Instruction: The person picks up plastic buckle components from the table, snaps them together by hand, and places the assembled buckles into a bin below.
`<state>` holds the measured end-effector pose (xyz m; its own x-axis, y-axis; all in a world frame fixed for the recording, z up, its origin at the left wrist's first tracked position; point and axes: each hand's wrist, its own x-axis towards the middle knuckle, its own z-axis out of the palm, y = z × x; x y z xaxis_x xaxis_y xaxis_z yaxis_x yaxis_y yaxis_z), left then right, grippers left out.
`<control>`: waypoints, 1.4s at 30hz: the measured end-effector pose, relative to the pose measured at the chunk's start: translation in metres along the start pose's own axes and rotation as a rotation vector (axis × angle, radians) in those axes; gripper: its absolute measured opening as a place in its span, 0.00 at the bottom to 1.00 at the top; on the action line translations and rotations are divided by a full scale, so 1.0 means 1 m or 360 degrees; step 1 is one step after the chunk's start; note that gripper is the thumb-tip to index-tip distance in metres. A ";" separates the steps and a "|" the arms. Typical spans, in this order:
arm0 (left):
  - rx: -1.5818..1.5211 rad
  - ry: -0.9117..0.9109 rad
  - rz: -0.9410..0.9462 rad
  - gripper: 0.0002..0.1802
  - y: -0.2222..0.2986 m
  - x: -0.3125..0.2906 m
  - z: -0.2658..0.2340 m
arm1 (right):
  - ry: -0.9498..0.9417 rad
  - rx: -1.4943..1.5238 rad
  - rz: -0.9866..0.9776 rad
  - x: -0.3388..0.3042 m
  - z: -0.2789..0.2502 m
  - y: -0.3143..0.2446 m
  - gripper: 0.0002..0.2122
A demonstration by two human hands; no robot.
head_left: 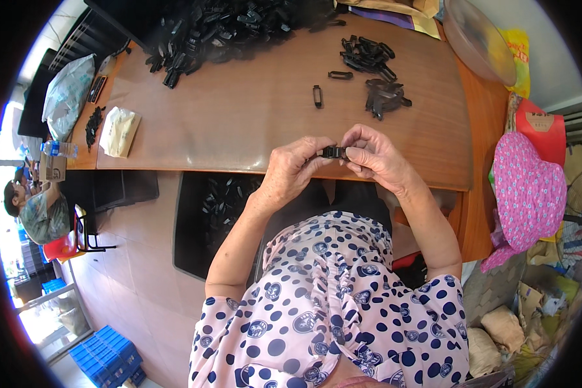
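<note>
Between both hands, just above the table's near edge, is a small black plastic part [334, 152]. My left hand [290, 167] pinches its left end with thumb and fingers. At its right end, my right hand [376, 159] grips it the same way. Beyond the hands a single black rectangular frame [317, 96] lies on the brown table [239, 116], with another black frame [340, 75] farther back. Farther right sit a small pile of black frames [367, 57] and a pile of thin dark curved pieces [386, 98].
A large heap of black parts [223, 32] covers the table's far side. Under the near edge stands a black bin [191, 236] holding more black parts. A paper packet [118, 132] lies left, a translucent bowl [478, 42] far right. Another person [42, 210] sits at far left.
</note>
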<state>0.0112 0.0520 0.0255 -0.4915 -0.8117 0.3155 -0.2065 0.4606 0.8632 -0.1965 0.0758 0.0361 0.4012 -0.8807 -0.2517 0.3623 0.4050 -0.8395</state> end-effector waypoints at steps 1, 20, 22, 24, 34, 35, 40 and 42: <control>0.0020 0.0013 -0.0020 0.13 0.000 -0.002 0.000 | -0.0001 0.0000 0.0007 0.000 0.001 0.000 0.06; 0.0331 -0.0186 -0.0392 0.09 0.023 -0.035 -0.018 | -0.0071 0.0070 0.0605 0.006 0.017 0.010 0.06; 0.0108 -0.0076 -0.0422 0.10 0.019 -0.043 -0.016 | -0.0272 0.0486 0.0700 0.009 0.016 0.018 0.07; -0.0178 0.0079 -0.0438 0.13 0.012 -0.050 -0.013 | -0.0257 0.0492 0.0679 0.009 0.024 0.025 0.08; -0.1745 0.0308 -0.0892 0.20 -0.012 -0.085 -0.014 | -0.0727 0.0076 0.0601 0.031 0.059 0.043 0.26; -0.1951 0.0317 -0.0943 0.22 -0.008 -0.086 -0.017 | -0.0696 0.0012 0.0606 0.033 0.062 0.047 0.23; -0.1309 0.0483 -0.0775 0.31 -0.021 -0.106 -0.024 | -0.0715 -0.0191 0.0456 0.049 0.082 0.071 0.17; -0.1327 0.0548 -0.0810 0.31 -0.016 -0.110 -0.031 | -0.0675 -0.0165 0.0469 0.053 0.093 0.078 0.18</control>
<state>0.0948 0.1233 -0.0109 -0.2144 -0.9599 -0.1808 0.3939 -0.2544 0.8833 -0.0690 0.0833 0.0021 0.7866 -0.5476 -0.2853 0.1060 0.5750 -0.8113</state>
